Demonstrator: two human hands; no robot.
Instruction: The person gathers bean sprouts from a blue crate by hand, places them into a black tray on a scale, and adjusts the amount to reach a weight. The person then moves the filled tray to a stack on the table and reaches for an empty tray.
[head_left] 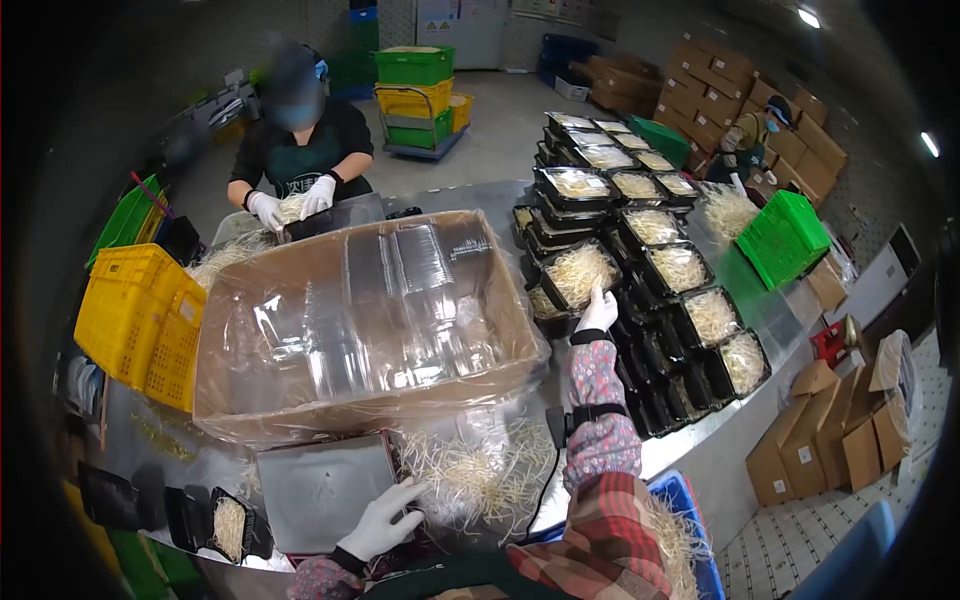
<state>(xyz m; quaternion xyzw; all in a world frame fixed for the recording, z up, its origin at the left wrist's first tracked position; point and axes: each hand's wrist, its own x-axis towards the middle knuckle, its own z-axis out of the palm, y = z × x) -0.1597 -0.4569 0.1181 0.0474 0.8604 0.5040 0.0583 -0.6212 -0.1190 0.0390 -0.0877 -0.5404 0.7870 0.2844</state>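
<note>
Head cam, landmark: on my remote feed I take the big brown cardboard box lined w/ clear plastic film as ref; nested clear plastic lids, by the look, sit inside.
Sprout tray: black rectangular plastic tray heaped w/ pale bean sprouts, just R of box, amid stacks of filled black plastic trays.
R hand: white-gloved right hand, R of box, at sprout tray's near rim; can't tell if it's pinching the rim or only resting there.
L hand: white-gloved left hand, near side of box, fingers spread, no grip I can see; over R edge of square grey metal plate, beside loose pale sprouts.
Weight: prob. light; heap may shift if tipped.
Stiffness: tray wall thin, I'd guess, so it may flex; sprouts soft but brittle, snap under a squeeze.
Slip: glossy plastic, poss. damp, might skid on the tray below.
Hold: I'd go for two opp. rims, fingertips under lip, level, no pressure on the heap.
Co-worker: beyond box, co-worker's white-gloved hands at a clump of sprouts.
</note>
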